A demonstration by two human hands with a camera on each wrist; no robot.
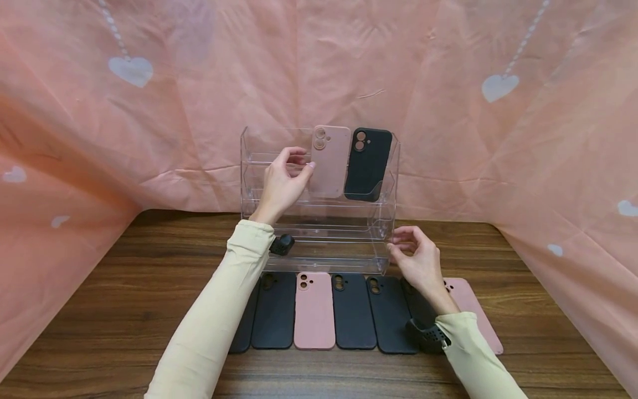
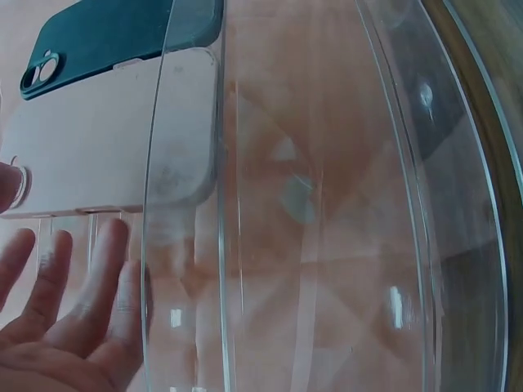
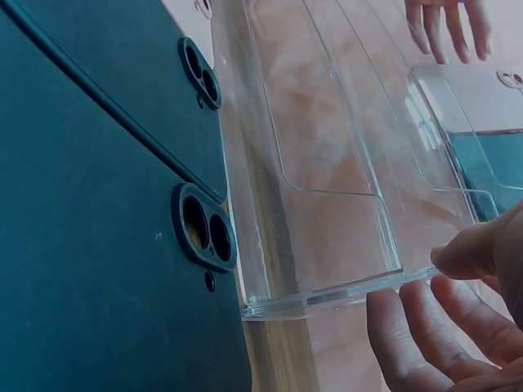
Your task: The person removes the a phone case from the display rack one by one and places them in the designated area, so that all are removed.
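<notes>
A: Where is the left hand [image 1: 283, 183]?

B: Just above the centre of the head view, raised to the top tier of the clear acrylic display rack [image 1: 259, 145]. Its fingertips touch the left edge of the pink phone case [image 1: 329, 160], which stands upright in that tier. The fingers look fairly straight, laid against the case rather than wrapped round it.

A: Does the left wrist view agree?

B: Yes. There the pink phone case [image 2: 90, 139] fills the upper left and the left hand [image 2: 61, 314] lies spread at the lower left, fingers apart, with one fingertip on the case by its camera hole.

A: And beside the pink one?

B: A black phone case [image 1: 368, 163], upright and just to its right in the same tier (the two nearly touch).

A: The right hand [image 1: 417, 257]?

B: Lower, right of centre, at the rack's bottom right corner. Its fingers are loosely curled and hold nothing; in the right wrist view the right hand [image 3: 458, 327] sits at the lower right, thumb tip close to the rack's rim, though I cannot tell whether it touches.

A: What lies on the wooden table [image 1: 99, 310]?

B: A row of phone cases [image 1: 351, 310] flat in front of the rack, across the lower middle: mostly black, one pink near the middle and another pink at the right end, partly under the right wrist.
</notes>
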